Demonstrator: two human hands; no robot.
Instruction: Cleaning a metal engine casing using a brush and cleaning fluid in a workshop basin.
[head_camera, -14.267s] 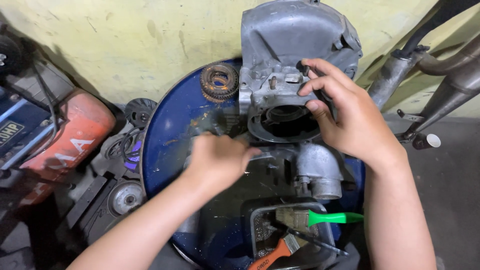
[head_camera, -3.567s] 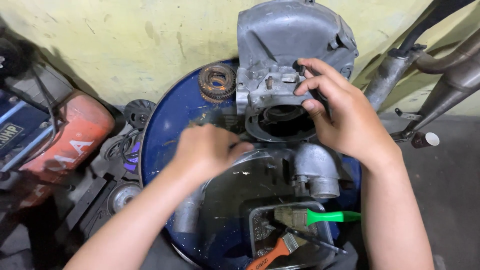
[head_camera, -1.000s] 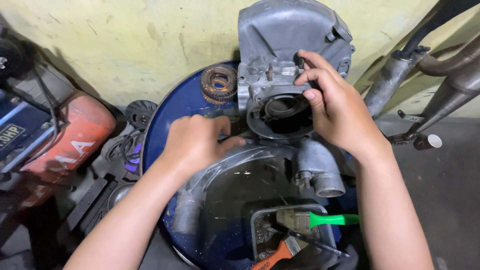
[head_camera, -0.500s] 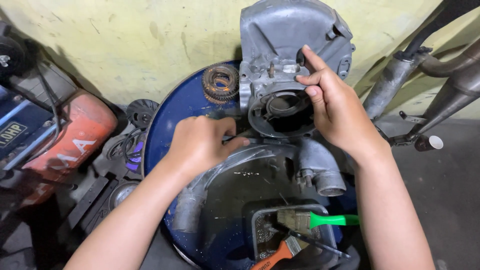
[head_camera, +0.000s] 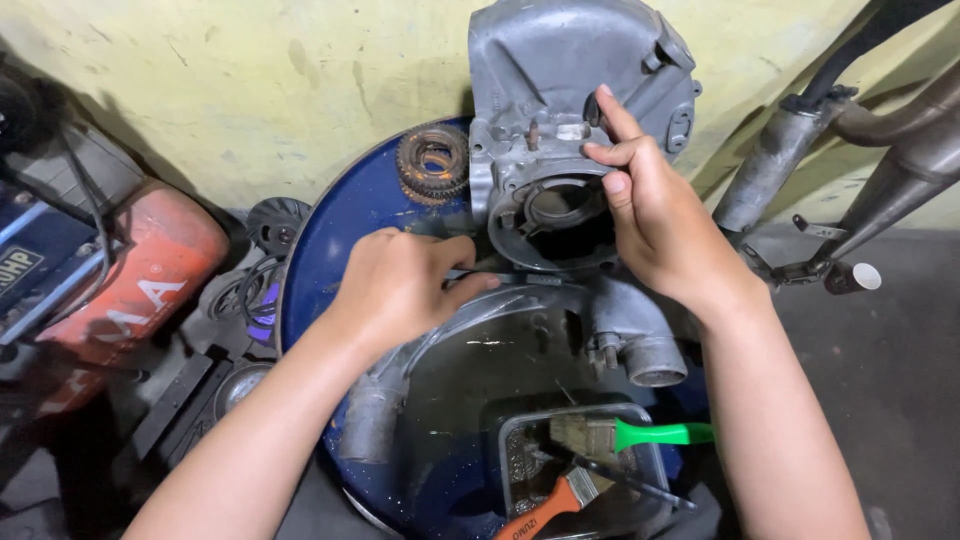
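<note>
Careful: casing (head_camera: 580, 130) stands centre-top on the drum (head_camera: 340, 230); your right hand (head_camera: 660, 220) only steadies it, fingers spread, while your left (head_camera: 400, 285) pinches a thin tool I can't identify. A slip could tip it.

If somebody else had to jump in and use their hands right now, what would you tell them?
Left hand: closed around a thin dark tool whose tip sits at the lower rim of the round opening in the grey engine casing.
Right hand: open, fingers steadying the casing's right edge.
The casing stands on a blue drum, with a rusty gear beside it. A tray nearer you holds a green-handled brush and an orange-handled brush.
Done: the opening is bare.
Left: cannot tell; the tool tip is hidden.
</note>
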